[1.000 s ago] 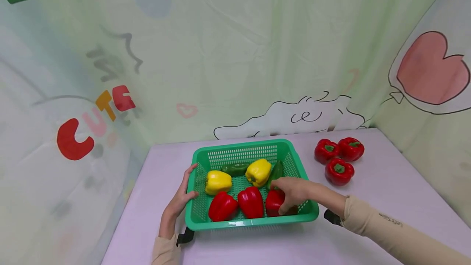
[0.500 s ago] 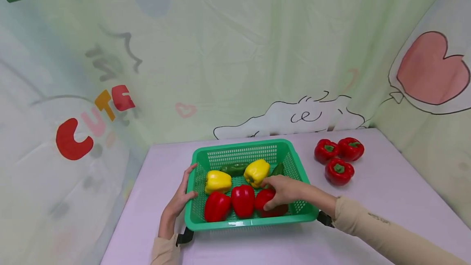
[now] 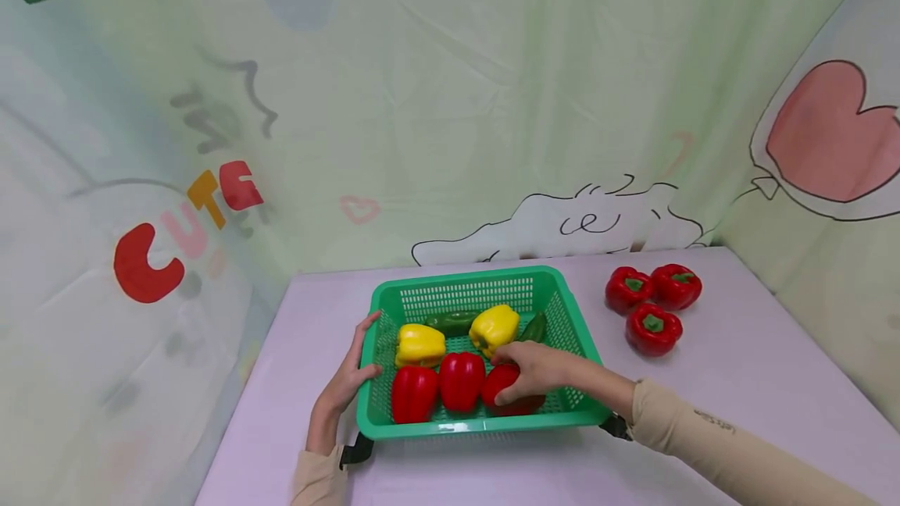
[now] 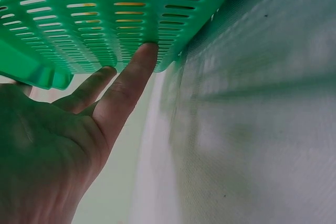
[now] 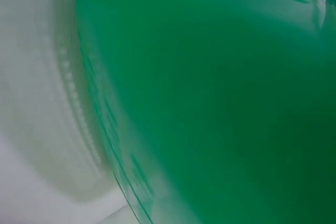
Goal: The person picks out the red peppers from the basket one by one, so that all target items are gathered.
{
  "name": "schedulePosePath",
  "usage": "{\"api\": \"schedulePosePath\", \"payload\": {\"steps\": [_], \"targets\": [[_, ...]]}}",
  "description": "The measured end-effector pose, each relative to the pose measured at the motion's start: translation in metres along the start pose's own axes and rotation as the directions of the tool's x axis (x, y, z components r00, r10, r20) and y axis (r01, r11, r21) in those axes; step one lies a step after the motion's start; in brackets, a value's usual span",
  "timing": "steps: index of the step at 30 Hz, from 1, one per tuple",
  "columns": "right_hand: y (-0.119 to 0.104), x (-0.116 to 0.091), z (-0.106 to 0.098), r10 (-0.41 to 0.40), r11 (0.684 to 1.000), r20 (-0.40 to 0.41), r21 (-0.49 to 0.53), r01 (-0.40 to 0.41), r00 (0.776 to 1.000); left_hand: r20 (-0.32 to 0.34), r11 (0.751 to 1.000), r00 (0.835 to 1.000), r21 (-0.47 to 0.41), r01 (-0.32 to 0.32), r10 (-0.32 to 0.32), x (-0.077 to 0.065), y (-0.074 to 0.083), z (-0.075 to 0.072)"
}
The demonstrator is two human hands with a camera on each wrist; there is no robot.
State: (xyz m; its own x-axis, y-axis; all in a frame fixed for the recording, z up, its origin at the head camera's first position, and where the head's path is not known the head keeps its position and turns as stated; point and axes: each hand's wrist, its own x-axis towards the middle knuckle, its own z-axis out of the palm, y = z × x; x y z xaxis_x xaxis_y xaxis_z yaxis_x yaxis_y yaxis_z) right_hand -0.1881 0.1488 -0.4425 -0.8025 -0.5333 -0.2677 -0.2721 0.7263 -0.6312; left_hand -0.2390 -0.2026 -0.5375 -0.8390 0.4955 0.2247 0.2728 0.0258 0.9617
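In the head view a green plastic basket (image 3: 478, 426) sits on the table, holding bell peppers and green cucumber-like vegetables. My left hand (image 3: 346, 381) holds the basket's left side, thumb over the rim; the left wrist view shows fingers (image 4: 126, 87) against the slotted outer wall. Inside, at the front right, my right hand (image 3: 536, 369) grips a red bell pepper (image 3: 499, 387), partly covering it. To its left stand a second red bell pepper (image 3: 462, 383) and a third red bell pepper (image 3: 414, 394). The right wrist view is mostly filled by the blurred basket wall (image 5: 210, 77).
Behind the red row lie a yellow bell pepper (image 3: 420, 345), another yellow bell pepper (image 3: 495, 328), a long green vegetable (image 3: 452, 323) and another green vegetable (image 3: 534, 328). Outside, a group of red bell peppers (image 3: 653, 329) stands on the lilac tabletop (image 3: 731, 350). A printed curtain (image 3: 450, 139) hangs behind.
My right hand has shifted left inside the basket with the red bell pepper. The two red peppers beside it have also moved left and turned more upright. My left hand stays put.
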Motion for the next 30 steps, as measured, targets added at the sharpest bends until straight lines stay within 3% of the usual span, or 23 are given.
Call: {"api": "schedulePosePath", "payload": {"steps": [10, 20, 30], "targets": [[0.005, -0.008, -0.007, 0.04, 0.999, -0.005, 0.031, -0.039, 0.999, 0.0, 1.0, 1.0, 0.017, -0.002, 0.002, 0.004, 0.0, 0.001], [0.01, -0.007, -0.031, 0.015, 0.998, -0.078, 0.068, -0.01, 0.997, -0.014, 1.0, 1.0, 0.025, -0.003, 0.004, 0.005, 0.006, -0.002], [0.017, -0.013, -0.036, 0.026, 0.994, -0.105, 0.111, -0.014, 0.994, -0.013, 1.0, 1.0, 0.016, 0.005, -0.005, 0.001, 0.003, 0.001]]}}
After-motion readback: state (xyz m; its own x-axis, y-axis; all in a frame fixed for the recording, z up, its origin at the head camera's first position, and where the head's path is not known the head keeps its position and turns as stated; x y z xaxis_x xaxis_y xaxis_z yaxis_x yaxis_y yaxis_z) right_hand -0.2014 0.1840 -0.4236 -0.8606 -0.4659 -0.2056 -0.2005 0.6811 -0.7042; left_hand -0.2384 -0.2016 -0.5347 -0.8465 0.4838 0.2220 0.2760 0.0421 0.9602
